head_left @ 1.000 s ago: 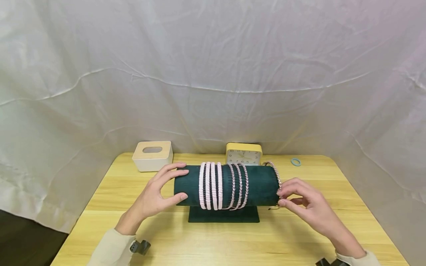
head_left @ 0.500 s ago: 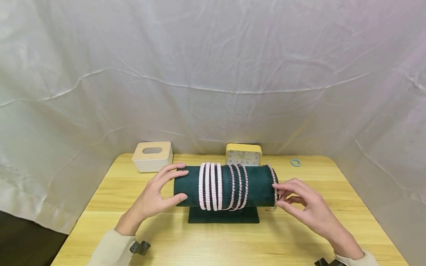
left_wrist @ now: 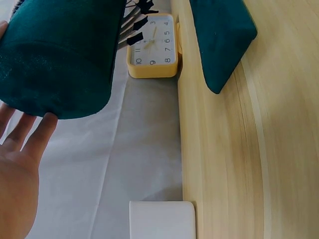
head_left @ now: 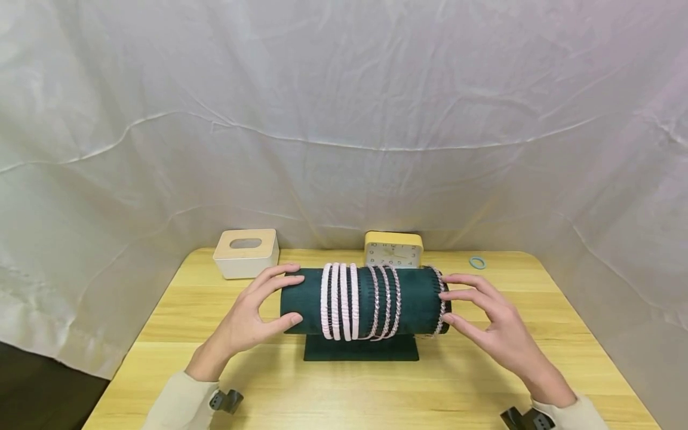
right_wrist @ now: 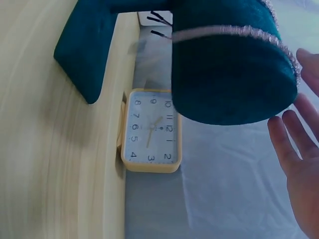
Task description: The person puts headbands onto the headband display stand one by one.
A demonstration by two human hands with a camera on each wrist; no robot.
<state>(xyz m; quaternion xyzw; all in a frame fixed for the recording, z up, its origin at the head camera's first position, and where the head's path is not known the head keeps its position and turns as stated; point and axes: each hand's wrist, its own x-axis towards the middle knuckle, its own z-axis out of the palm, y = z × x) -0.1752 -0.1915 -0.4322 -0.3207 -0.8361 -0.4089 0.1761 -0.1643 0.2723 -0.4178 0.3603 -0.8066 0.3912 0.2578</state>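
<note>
A dark green bracelet display stand (head_left: 416, 316) sits on the table with its padded roll lying crosswise. My left hand (head_left: 242, 319) holds the roll's left end, fingers over the top and thumb at the front. At the other end, my right hand (head_left: 500, 319) has its fingers spread and touches a braided pink bracelet (head_left: 442, 307) with its fingertips. That bracelet circles the roll just inside the right edge; the right wrist view shows the same braided bracelet (right_wrist: 219, 31) with dark-tipped cords behind. Three similar braided bracelets (head_left: 398, 301) and several thicker pale-pink bands (head_left: 355, 301) encircle the middle.
Behind the stand, a yellow alarm clock (head_left: 394, 254) stands partly hidden by the roll. A white tissue box (head_left: 245, 269) with a wooden lid is at back left. A small blue ring (head_left: 477, 263) lies at back right. Grey cloth (head_left: 344, 179) hangs around the table (head_left: 355, 394).
The braided bracelet has moved left from the roll's right edge onto it. My right hand has gone from pinching it to spread fingers against it. The left hand stays put.
</note>
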